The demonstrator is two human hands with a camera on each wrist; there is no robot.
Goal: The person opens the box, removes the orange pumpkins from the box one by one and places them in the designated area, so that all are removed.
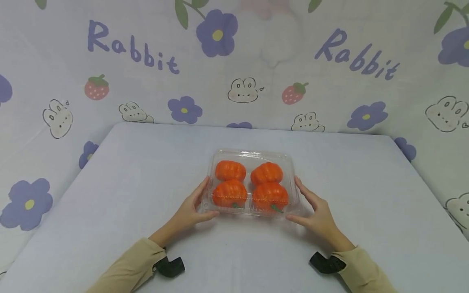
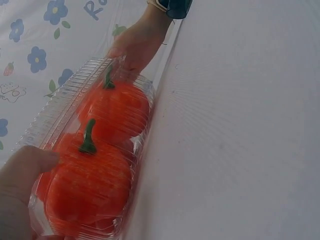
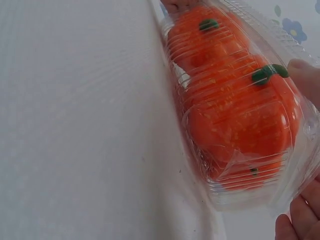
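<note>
A clear plastic clamshell box (image 1: 253, 154) sits near the middle of the white table, its lid down. Inside are several small orange pumpkins in two rows; a front left pumpkin (image 1: 229, 193) and a front right pumpkin (image 1: 270, 195) show green stems. My left hand (image 1: 192, 208) grips the box's left side, thumb at the front corner and fingers along the side wall. On the opposite side my right hand (image 1: 318, 212) holds it the same way. The right wrist view shows the right thumb (image 3: 306, 80) against the lid, with curled fingers (image 3: 302, 215) lower down by the end wall.
The white table (image 1: 139, 162) runs out on all sides of the box. Behind it hangs a white cloth (image 1: 205, 77) printed with flowers, rabbits and strawberries. A black wrist device (image 1: 170, 266) is at the left cuff, another black device (image 1: 327, 263) at the right.
</note>
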